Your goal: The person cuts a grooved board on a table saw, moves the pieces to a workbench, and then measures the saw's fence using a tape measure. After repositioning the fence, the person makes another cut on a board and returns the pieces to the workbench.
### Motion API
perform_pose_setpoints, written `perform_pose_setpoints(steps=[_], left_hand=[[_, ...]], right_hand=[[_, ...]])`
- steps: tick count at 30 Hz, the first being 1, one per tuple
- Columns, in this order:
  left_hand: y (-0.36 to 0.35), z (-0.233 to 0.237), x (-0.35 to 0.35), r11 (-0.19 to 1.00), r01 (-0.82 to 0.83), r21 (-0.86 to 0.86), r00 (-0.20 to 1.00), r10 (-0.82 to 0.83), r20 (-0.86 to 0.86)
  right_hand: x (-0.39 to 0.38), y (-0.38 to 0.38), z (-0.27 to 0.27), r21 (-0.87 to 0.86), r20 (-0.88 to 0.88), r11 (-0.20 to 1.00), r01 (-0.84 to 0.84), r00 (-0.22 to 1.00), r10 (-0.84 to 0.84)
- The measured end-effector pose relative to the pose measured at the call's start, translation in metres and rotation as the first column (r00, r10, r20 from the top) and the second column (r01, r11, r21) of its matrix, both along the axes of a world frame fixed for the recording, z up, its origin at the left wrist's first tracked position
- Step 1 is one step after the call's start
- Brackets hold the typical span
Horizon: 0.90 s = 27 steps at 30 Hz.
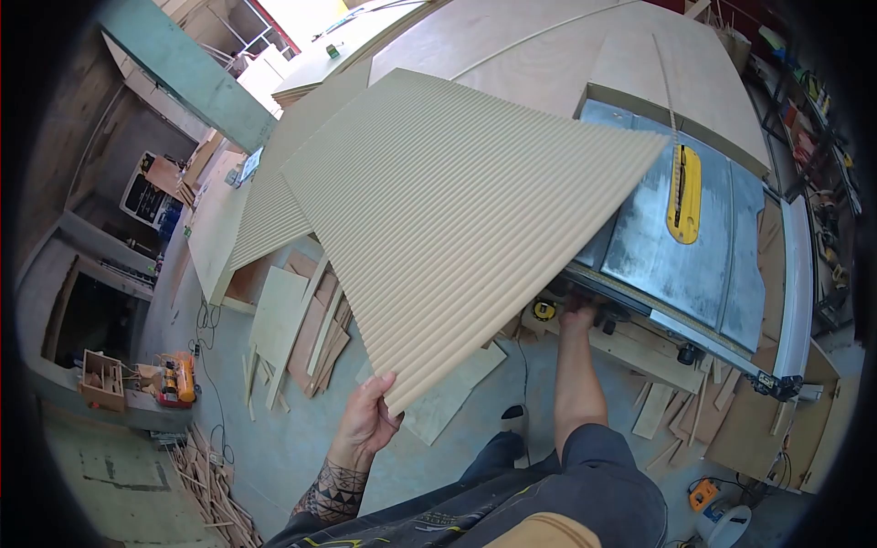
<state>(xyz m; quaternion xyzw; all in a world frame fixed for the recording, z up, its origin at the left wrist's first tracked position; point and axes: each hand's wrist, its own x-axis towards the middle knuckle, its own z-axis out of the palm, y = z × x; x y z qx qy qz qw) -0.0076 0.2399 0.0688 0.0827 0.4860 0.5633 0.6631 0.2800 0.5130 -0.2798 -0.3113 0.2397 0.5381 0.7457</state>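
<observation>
A large beige ribbed panel (457, 219) spreads across the middle of the view, tilted, its right corner lying over the table saw (644, 247). My left hand (370, 411) pinches the panel's near corner, thumb on top and fingers curled beneath. At the saw's front edge, my right hand (577, 315) reaches in under the tabletop, close to a dark knob. Its fingers are hidden in shadow, so what it touches cannot be made out. A yellow tape measure (544, 310) sits just left of that hand. The saw's yellow blade insert (683, 194) lies beyond the panel's right corner.
Behind the saw stands a broad wooden worktop (539, 59). Another ribbed sheet (271, 215) lies under the panel's left side. Offcuts (311, 324) and scrap strips (206, 479) litter the floor. A cable (219, 411) runs along the left. The saw's fence rail (797, 283) is at right.
</observation>
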Motion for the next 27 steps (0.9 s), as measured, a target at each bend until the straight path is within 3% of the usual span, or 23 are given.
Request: perform_pose_setpoints(steps=[5,6,7,8,9,10,11,12,13,14,15,17,19,20,22,23,25,26,27], left_hand=[[-0.032,-0.015,-0.031,0.999,0.033,-0.041,0.997,-0.036,-0.073],[-0.039,-0.018,-0.033,0.998,0.023,-0.055,0.994,-0.029,-0.103],[-0.046,-0.022,-0.035,0.997,0.018,-0.074,0.991,-0.027,-0.132],[-0.057,-0.028,-0.039,0.996,0.034,-0.084,0.991,-0.045,-0.127],[-0.070,-0.036,-0.044,0.994,0.066,-0.087,0.988,-0.077,-0.133],[-0.082,-0.042,-0.047,0.990,0.112,-0.091,0.984,-0.123,-0.131],[-0.093,-0.046,-0.046,0.980,0.165,-0.107,0.979,-0.176,-0.106],[-0.105,-0.049,-0.043,0.974,0.186,-0.131,0.973,-0.201,-0.116],[-0.119,-0.054,-0.042,0.969,0.197,-0.147,0.968,-0.216,-0.130],[-0.141,-0.073,-0.056,0.964,0.224,-0.141,0.964,-0.241,-0.113],[-0.165,-0.104,-0.076,0.937,0.292,-0.192,0.948,-0.310,-0.071],[-0.177,-0.120,-0.063,0.903,0.363,-0.229,0.926,-0.377,-0.020],[-0.182,-0.105,-0.023,0.837,0.466,-0.287,0.875,-0.484,0.011],[-0.196,-0.134,-0.022,0.803,0.516,-0.298,0.848,-0.527,0.048],[-0.203,-0.125,0.034,0.791,0.531,-0.302,0.841,-0.537,0.072],[-0.208,-0.120,0.060,0.762,0.570,-0.309,0.815,-0.572,0.094],[-0.227,-0.131,0.092,0.737,0.598,-0.316,0.800,-0.576,0.168],[-0.237,-0.136,0.105,0.684,0.657,-0.317,0.753,-0.610,0.247],[-0.249,-0.136,0.119,0.698,0.644,-0.313,0.765,-0.597,0.242]], right_hand=[[-0.005,-0.010,0.013,0.067,-0.061,0.997,0.026,0.998,-0.022],[-0.006,-0.016,0.000,0.178,-0.003,0.983,-0.052,0.999,0.053],[-0.005,-0.018,-0.013,0.177,-0.001,0.983,-0.044,0.999,0.045],[-0.005,-0.028,-0.009,0.025,0.280,0.959,-0.281,0.923,0.263],[0.009,-0.045,-0.024,-0.198,0.490,0.877,-0.438,0.731,0.476],[0.018,-0.059,-0.038,-0.167,0.535,0.796,-0.581,0.625,0.568],[0.018,-0.084,-0.062,-0.142,0.635,0.783,-0.606,0.551,0.542],[0.036,-0.103,-0.088,-0.324,0.639,0.548,-0.771,0.248,0.728],[0.022,-0.145,-0.019,-0.486,0.512,0.507,-0.712,0.237,0.825],[0.015,-0.183,0.001,-0.439,0.441,0.491,-0.753,0.296,0.847],[0.020,-0.223,0.036,-0.358,0.483,0.360,-0.862,0.159,0.861],[0.025,-0.308,0.044,-0.086,0.328,0.280,-0.956,0.238,0.914],[0.041,-0.374,0.091,0.147,0.346,0.131,-0.980,0.175,0.922],[0.047,-0.396,0.109,0.143,0.352,0.106,-0.984,0.151,0.924],[0.058,-0.434,0.138,0.522,0.223,0.141,-0.841,0.294,0.930],[0.064,-0.448,0.150,0.523,0.222,0.110,-0.845,0.260,0.940],[0.078,-0.466,0.165,0.219,0.437,0.174,-0.960,0.256,0.862],[0.082,-0.477,0.126,0.084,0.438,0.152,-0.985,0.173,0.882],[0.089,-0.486,0.130,0.086,0.444,0.133,-0.987,0.157,0.882]])
